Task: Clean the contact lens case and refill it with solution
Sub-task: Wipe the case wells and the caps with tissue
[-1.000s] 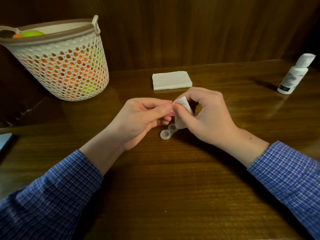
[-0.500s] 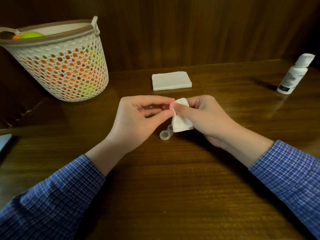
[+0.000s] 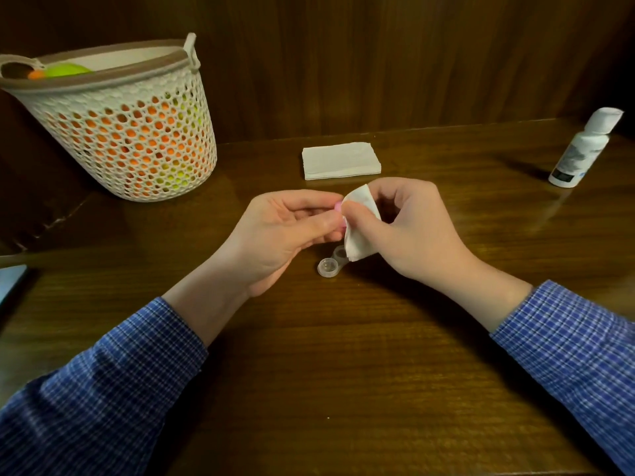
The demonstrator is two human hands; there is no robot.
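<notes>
A clear contact lens case (image 3: 330, 264) lies on the wooden table (image 3: 343, 355), both wells uncapped, its far well partly hidden by tissue. My left hand (image 3: 285, 231) pinches a small pink cap (image 3: 338, 207) between thumb and fingers, just above the case. Against that cap my right hand (image 3: 409, 231) presses a folded white tissue (image 3: 359, 225). A white solution bottle (image 3: 584, 149) with its cap on stands at the far right.
A stack of folded white tissues (image 3: 341, 160) lies behind my hands. A white mesh basket (image 3: 117, 132) holding orange and green balls stands at the back left. A dark flat device (image 3: 10, 283) pokes in at the left edge. A wood-panelled wall backs the table.
My right hand has turned with the tissue against the pink cap, fingers lowering then lifting again. The left hand keeps its pinch, and the case on the table has stayed put.
</notes>
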